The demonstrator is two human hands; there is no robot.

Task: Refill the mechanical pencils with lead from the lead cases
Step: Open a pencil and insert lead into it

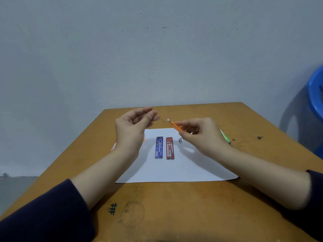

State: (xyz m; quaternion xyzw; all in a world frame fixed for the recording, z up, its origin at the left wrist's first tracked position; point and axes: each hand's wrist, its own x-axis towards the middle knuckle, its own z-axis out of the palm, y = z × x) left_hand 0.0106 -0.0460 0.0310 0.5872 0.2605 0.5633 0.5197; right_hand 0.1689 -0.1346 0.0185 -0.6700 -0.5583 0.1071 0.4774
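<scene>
Above paper (174, 170) — lead (160, 118), orange pencil (174, 126)

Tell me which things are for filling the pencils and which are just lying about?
For the job: lead, orange pencil, green pencil, blue case, red case, grey cap.
Just lying about: paper, table, blue chair.

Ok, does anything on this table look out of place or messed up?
Nothing much. The blue lead case and red lead case lie neatly side by side on the white paper. One small grey cap sits loose beside the red one, apparently off a pencil. The table carries ink scribbles.
</scene>
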